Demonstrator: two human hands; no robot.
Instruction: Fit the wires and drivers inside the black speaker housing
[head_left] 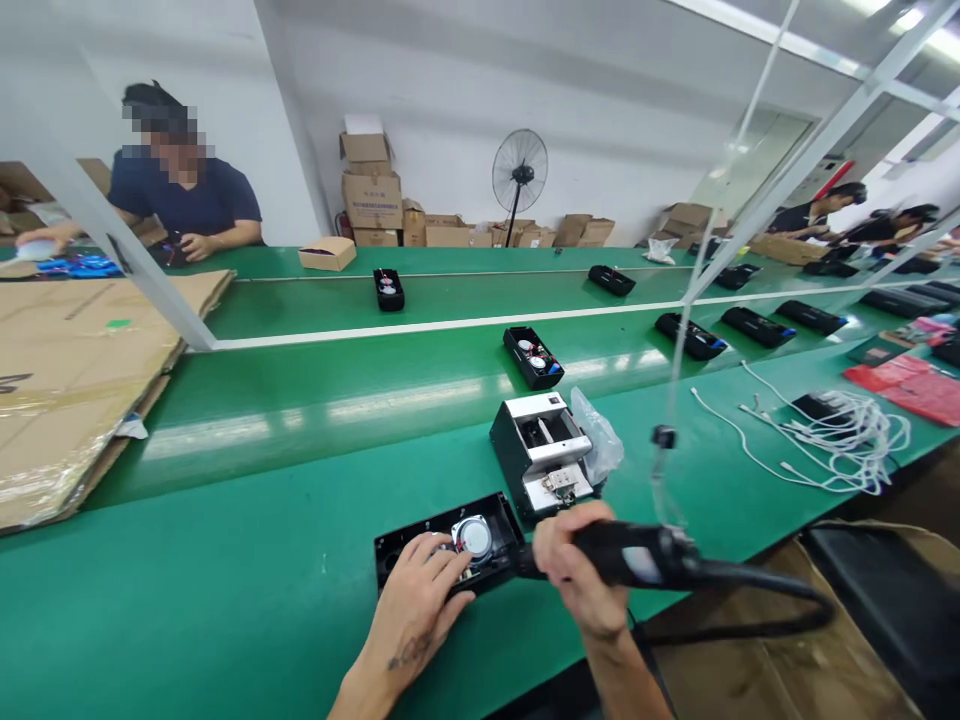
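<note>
Black speaker case (420, 550) on green bench (247, 600) | left hand (420, 595) spread flat on it | right hand (574, 575) at 3 o'clock, clenched around screwdriver (637, 555)

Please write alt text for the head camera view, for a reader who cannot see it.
At a green workbench, the left hand steadies an open black speaker case while the right hand holds a black power screwdriver to it. More black cases ride the conveyor behind.

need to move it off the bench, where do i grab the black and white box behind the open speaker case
Take the black and white box by its two long black side walls, coming down from above. Its open top holds loose-looking parts, so keep fingers outside. The plastic bag crowds its right side; the left wall is free.
</note>
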